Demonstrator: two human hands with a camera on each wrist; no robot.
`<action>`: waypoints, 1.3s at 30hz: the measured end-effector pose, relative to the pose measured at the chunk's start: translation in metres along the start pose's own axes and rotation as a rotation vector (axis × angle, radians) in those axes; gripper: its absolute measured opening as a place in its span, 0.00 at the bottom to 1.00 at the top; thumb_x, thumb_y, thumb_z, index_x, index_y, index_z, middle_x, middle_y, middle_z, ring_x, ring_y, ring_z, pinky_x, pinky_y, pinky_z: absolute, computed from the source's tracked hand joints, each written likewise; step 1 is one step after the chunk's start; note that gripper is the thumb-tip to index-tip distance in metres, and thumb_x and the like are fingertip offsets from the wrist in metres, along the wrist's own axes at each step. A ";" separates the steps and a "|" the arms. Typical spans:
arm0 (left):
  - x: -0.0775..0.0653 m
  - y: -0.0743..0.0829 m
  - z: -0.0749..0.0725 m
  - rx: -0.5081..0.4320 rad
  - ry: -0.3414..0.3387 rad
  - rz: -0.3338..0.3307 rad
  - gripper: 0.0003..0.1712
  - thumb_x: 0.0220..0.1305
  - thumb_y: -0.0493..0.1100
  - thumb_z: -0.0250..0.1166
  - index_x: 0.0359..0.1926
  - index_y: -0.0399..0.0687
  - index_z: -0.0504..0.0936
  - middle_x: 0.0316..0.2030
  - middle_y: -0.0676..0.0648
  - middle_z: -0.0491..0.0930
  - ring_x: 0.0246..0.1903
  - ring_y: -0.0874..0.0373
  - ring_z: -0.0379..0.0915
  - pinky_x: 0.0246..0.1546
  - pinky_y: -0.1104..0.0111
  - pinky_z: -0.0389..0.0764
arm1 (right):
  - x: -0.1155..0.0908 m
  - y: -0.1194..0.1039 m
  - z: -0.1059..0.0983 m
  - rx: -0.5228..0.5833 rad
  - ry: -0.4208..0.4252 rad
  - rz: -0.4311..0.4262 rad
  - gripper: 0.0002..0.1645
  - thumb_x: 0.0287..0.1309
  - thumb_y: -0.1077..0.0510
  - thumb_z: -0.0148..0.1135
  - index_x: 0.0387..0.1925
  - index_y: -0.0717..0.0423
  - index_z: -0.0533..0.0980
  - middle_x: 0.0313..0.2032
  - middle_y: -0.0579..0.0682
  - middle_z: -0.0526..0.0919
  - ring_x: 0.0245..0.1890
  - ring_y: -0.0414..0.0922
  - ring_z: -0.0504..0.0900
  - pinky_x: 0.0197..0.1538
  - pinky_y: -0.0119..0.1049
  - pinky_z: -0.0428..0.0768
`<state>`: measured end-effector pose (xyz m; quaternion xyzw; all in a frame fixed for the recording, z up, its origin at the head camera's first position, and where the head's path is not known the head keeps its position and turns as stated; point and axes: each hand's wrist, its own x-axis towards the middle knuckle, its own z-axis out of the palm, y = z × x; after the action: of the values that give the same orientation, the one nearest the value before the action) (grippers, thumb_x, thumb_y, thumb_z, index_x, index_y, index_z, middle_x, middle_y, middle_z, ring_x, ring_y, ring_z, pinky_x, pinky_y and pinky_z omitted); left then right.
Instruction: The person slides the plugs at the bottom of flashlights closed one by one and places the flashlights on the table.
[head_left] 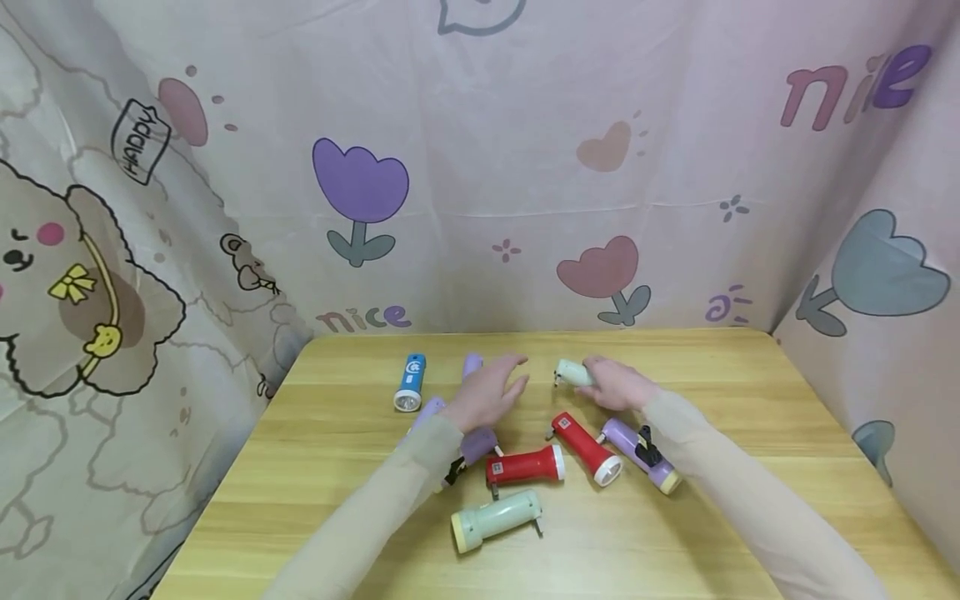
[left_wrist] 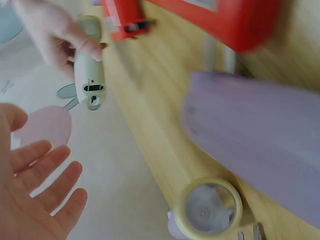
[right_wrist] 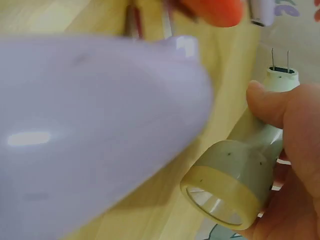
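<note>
My right hand grips a pale green flashlight at the back of the table. In the right wrist view the thumb lies over the body of that flashlight; its cream-rimmed lens faces down-left and two metal prongs stick out of the other end. My left hand hovers over purple flashlights with nothing in it; the left wrist view shows that hand with fingers spread. Close by are a purple flashlight below the wrist and another purple one behind the hand, partly hidden.
A blue flashlight stands out at the back left. Two red flashlights, one lying sideways and one slanted, occupy the middle. Right of them lies a purple flashlight; another green flashlight is nearest me. A printed curtain hangs behind the table.
</note>
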<state>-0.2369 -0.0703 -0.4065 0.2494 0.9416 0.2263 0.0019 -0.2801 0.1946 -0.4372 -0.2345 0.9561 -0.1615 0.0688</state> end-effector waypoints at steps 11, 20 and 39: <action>0.000 0.006 -0.018 -0.473 0.115 -0.082 0.26 0.79 0.47 0.46 0.71 0.42 0.68 0.67 0.41 0.75 0.65 0.45 0.73 0.69 0.53 0.74 | -0.016 -0.013 -0.008 0.224 0.154 -0.053 0.25 0.68 0.45 0.61 0.55 0.59 0.74 0.35 0.50 0.81 0.31 0.42 0.77 0.36 0.35 0.78; 0.002 0.018 -0.015 -0.679 0.121 -0.105 0.25 0.80 0.46 0.46 0.70 0.40 0.68 0.63 0.39 0.78 0.62 0.44 0.76 0.66 0.52 0.76 | -0.036 -0.024 -0.003 0.382 0.223 -0.099 0.19 0.69 0.43 0.61 0.51 0.52 0.75 0.29 0.46 0.78 0.26 0.40 0.74 0.27 0.32 0.76; -0.002 0.032 0.005 -1.083 -0.116 -0.187 0.26 0.80 0.47 0.49 0.71 0.39 0.69 0.68 0.38 0.73 0.66 0.43 0.73 0.69 0.57 0.75 | -0.050 -0.022 0.013 0.088 0.443 -0.304 0.21 0.65 0.50 0.65 0.56 0.52 0.75 0.39 0.45 0.85 0.32 0.36 0.78 0.34 0.31 0.78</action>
<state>-0.2194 -0.0444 -0.3973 0.1401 0.7070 0.6632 0.2020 -0.2235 0.1960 -0.4388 -0.3314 0.8937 -0.2586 -0.1569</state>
